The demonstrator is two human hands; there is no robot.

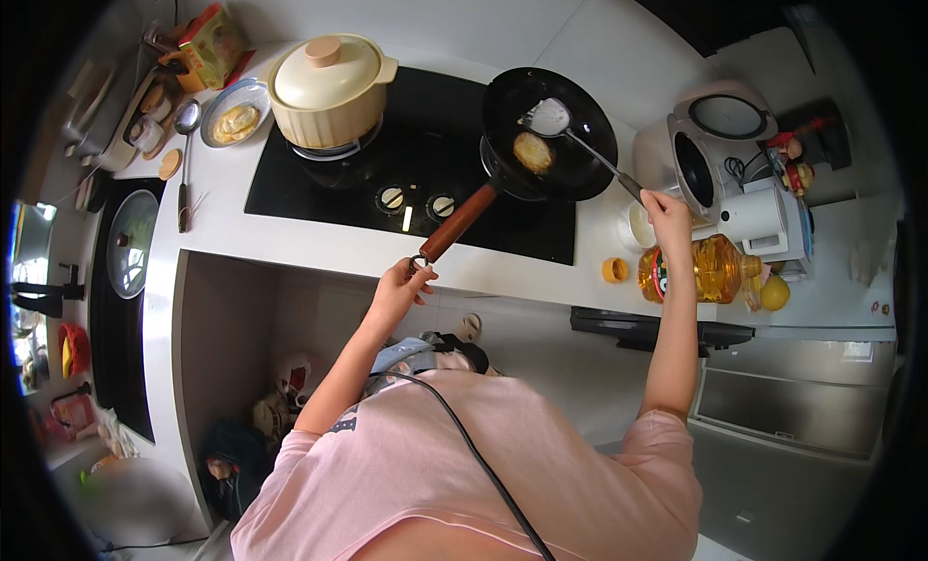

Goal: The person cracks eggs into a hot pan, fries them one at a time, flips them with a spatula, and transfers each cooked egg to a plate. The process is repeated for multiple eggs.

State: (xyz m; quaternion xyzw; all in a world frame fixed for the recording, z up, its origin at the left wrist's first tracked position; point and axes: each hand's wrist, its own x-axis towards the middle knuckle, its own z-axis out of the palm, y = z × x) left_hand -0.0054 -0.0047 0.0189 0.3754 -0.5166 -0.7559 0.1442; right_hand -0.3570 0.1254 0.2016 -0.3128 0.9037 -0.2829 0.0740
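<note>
My left hand (399,289) grips the metal ring at the end of the wooden wok handle (460,222). The black wok (583,171) sits over the right burner, its handle pointing toward me. In my right hand (668,219) is the dark grip of a metal spatula (549,117), whose blade rests inside the wok. Just nearer to me than the blade, a browned fried egg (533,153) lies apart from it on the wok's surface. To the left, a lidded cream pot (324,122) stands on the other burner of the black cooktop (319,198).
A blue-rimmed plate (212,130) holding fried food and a ladle (185,155) lie left of the pot. Right of the cooktop stand an oil bottle (714,267), its orange cap (615,270) beside it, and an open-lidded rice cooker (656,151). A cable (471,445) crosses my shirt.
</note>
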